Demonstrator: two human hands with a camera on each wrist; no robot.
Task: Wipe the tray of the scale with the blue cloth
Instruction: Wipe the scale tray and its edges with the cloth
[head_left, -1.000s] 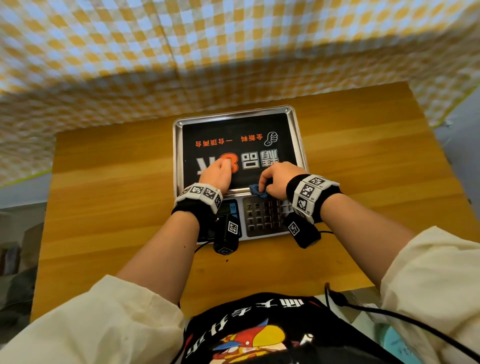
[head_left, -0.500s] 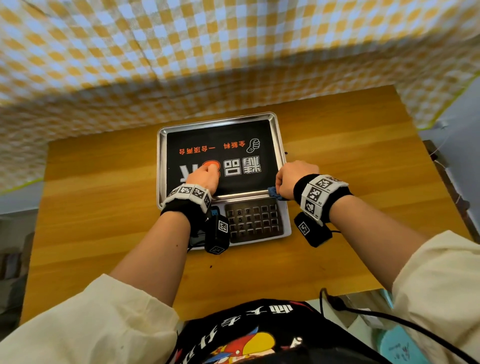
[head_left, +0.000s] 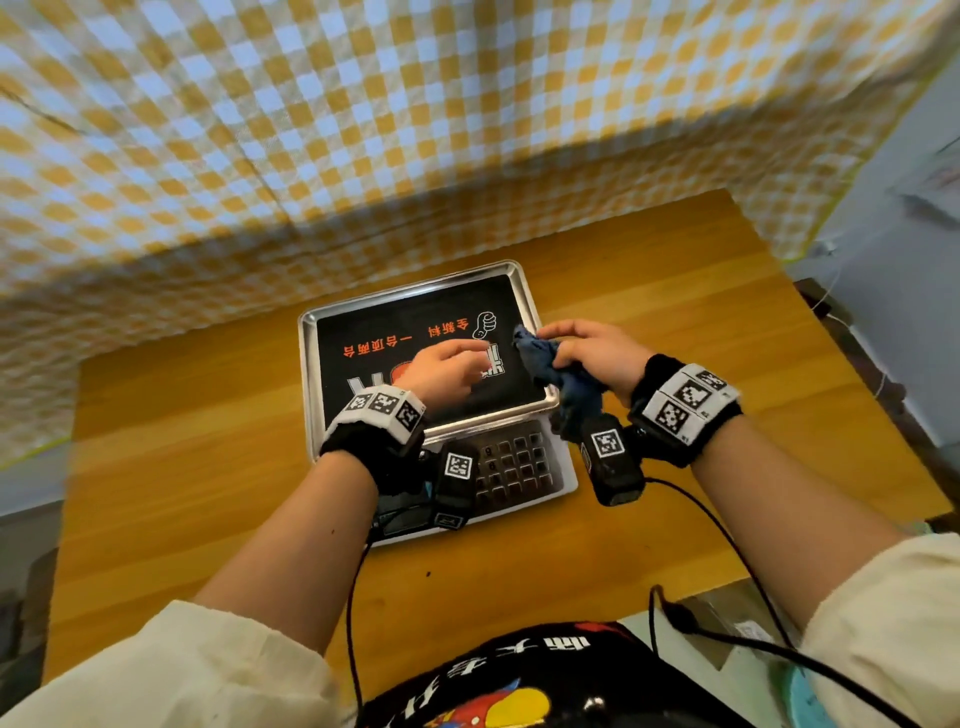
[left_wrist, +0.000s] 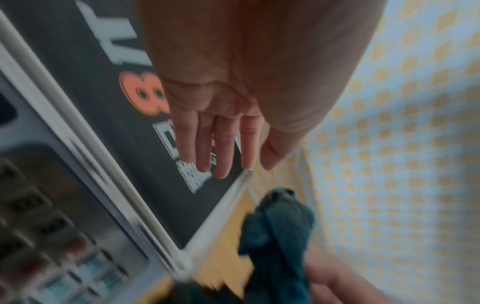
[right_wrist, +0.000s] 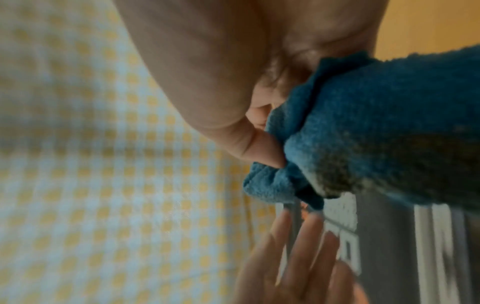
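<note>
The scale (head_left: 519, 467) sits mid-table with a steel tray (head_left: 311, 374) whose floor bears a black printed sheet. My right hand (head_left: 587, 353) grips the bunched blue cloth (head_left: 545, 364) above the tray's right edge; part of the cloth hangs down toward the keypad. In the right wrist view the thumb presses into the blue cloth (right_wrist: 376, 127). My left hand (head_left: 447, 364) hovers over the tray's middle with fingers (left_wrist: 221, 144) straight and together, holding nothing. The cloth (left_wrist: 280, 236) shows beyond the tray's corner in the left wrist view.
The wooden table (head_left: 182, 441) has bare surface left and right of the scale. A yellow-and-white checked curtain (head_left: 363, 130) hangs right behind it. Black cables (head_left: 727, 545) run from the wrist cameras toward my body. The scale's keypad (head_left: 514, 462) faces me.
My right hand has lifted from the tray's front right corner and moved back along its right edge, the cloth now hanging loose. My left hand has shifted right across the tray.
</note>
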